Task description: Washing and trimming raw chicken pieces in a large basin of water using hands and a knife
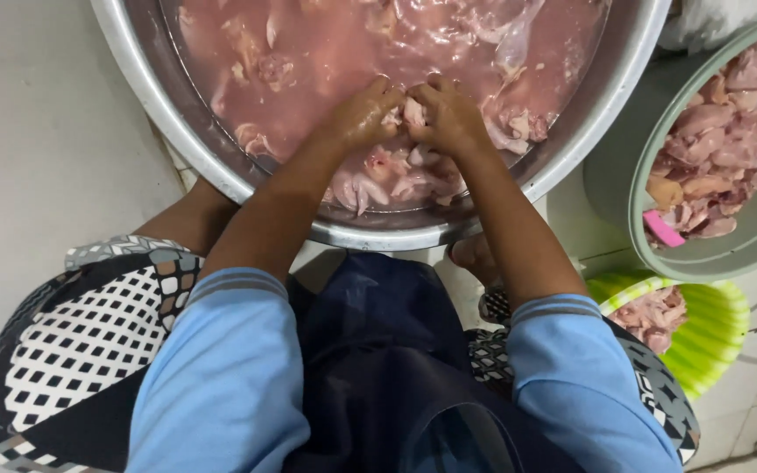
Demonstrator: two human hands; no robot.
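The top edge is cutting off the far half of the metal basin [177, 114]. Cloudy pink water [326, 52] is hiding whatever lies deeper. The fingertips of the left hand [363, 112] and right hand [450, 114] are probably tucking under chicken pieces [396, 171]. The grey bucket [659, 131] is running off the right edge.

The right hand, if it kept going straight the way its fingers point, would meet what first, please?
The right hand points up and slightly left, toward the left hand, over the small meat piece between them. It would likely press that piece and the left fingers first; depth is unclear.
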